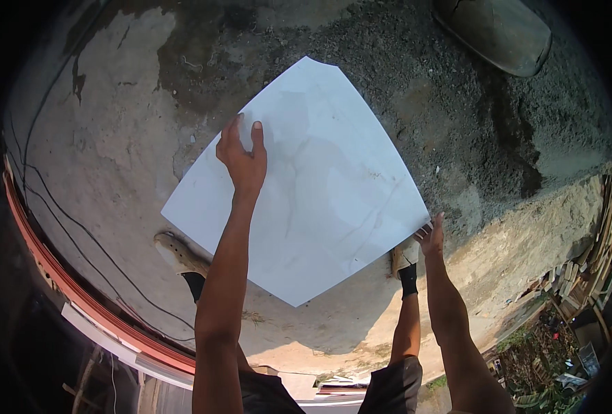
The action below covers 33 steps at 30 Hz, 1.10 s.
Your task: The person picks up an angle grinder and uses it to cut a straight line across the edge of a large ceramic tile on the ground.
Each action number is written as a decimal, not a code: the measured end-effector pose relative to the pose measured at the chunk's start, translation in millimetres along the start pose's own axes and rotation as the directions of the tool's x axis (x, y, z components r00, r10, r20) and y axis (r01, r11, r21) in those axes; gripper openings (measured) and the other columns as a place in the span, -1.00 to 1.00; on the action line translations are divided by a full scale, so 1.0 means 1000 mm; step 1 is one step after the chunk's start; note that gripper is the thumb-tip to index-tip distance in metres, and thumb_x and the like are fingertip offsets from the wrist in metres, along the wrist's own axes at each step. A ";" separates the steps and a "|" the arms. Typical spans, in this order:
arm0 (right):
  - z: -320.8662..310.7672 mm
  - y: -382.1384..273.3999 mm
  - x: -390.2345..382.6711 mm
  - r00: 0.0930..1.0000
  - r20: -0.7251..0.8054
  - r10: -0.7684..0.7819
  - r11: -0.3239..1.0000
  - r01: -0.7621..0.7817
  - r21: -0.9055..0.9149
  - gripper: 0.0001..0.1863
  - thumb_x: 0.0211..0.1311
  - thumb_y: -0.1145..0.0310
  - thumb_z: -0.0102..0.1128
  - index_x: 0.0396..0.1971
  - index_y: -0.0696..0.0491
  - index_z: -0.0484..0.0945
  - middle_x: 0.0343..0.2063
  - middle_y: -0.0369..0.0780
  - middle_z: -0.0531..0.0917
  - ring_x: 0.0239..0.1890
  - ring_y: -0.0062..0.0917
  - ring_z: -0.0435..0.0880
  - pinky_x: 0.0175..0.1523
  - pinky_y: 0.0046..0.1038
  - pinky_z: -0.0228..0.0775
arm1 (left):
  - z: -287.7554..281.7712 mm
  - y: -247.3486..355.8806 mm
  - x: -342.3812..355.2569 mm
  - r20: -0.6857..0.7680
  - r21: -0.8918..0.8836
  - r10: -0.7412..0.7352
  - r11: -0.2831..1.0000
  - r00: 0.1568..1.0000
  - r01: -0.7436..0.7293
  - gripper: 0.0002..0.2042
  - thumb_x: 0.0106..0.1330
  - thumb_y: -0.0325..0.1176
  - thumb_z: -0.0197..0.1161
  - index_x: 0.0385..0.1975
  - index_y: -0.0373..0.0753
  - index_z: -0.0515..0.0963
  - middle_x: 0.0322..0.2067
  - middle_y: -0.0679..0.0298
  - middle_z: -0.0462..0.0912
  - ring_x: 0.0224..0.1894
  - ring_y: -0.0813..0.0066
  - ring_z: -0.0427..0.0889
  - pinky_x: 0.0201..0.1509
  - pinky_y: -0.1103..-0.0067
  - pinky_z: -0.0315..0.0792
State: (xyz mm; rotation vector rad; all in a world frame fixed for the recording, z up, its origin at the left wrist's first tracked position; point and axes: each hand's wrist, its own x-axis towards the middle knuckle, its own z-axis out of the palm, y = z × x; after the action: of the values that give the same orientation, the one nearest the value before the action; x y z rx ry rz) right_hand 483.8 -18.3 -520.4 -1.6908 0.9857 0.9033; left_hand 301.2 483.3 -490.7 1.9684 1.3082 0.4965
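A large white tile with faint grey veining lies in front of me, turned cornerwise, one corner pointing toward me and its far corner slightly clipped. Over its far left edge is my left hand, thumb and fingers apart, the fingers curving past the edge; whether they touch it I cannot tell. At the right corner my right hand has its fingers against the tile's edge, partly hidden there, with the thumb sticking up outside it. My shoes stand on either side of the tile's near corner.
Rough concrete ground surrounds the tile, with damp grey grit beyond it. A worn oblong basin-like object lies at the far right. Dark cables run along the left, beside a red edge. Wood scraps are piled at right.
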 end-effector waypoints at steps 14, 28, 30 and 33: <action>0.031 0.027 0.014 0.999 0.029 -0.026 0.909 0.012 0.416 0.03 0.23 -0.50 -0.14 0.36 0.15 0.20 0.31 -0.12 0.37 0.33 -0.22 0.33 0.40 -0.11 0.10 | 0.096 -0.004 0.138 0.230 0.048 0.080 0.994 0.970 -0.093 -0.69 0.23 -0.06 0.35 -0.21 -0.15 0.74 -0.33 0.11 0.76 -0.21 0.37 0.75 -0.08 0.52 0.55; -0.342 0.149 -0.353 0.898 -0.436 0.062 0.939 -0.201 -0.279 0.04 0.16 -0.57 -0.19 0.18 0.19 0.40 -0.27 0.00 0.67 -0.52 -0.34 0.65 -0.58 -0.41 0.35 | -0.307 0.064 -0.121 0.041 0.231 -0.019 0.973 0.999 0.009 -0.64 0.39 -0.29 0.19 -0.02 -0.50 0.56 -0.12 -0.20 0.64 -0.02 -0.08 0.63 0.11 0.29 0.48; -0.354 0.143 -0.396 0.906 -0.401 0.136 0.968 -0.207 -0.139 0.00 0.20 -0.51 -0.14 0.12 0.26 0.39 -0.41 0.00 0.65 -0.62 -0.32 0.58 -0.63 -0.43 0.26 | -0.447 0.049 -0.211 -0.206 0.332 -0.231 0.898 0.951 0.290 -0.69 0.25 -0.23 0.28 -0.21 -0.40 0.67 -0.28 -0.09 0.71 -0.17 0.10 0.72 -0.16 0.36 0.60; -0.390 0.097 -0.359 0.933 -0.350 0.083 0.963 -0.166 -0.213 0.00 0.24 -0.47 -0.14 0.07 0.33 0.42 -0.33 0.12 0.66 -0.57 -0.20 0.64 -0.63 -0.35 0.32 | -0.570 0.071 -0.348 -0.260 0.296 -0.857 0.367 0.444 0.882 -0.63 0.23 -0.12 0.11 -0.49 -0.34 0.66 -0.33 -0.05 0.72 -0.37 0.16 0.73 -0.34 0.22 0.58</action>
State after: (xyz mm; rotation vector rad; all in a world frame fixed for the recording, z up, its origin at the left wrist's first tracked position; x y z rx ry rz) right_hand 301.1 -336.7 -125.8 -2.0551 1.2668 0.8569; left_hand -169.3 348.7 -30.7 1.1781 2.3918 -0.2900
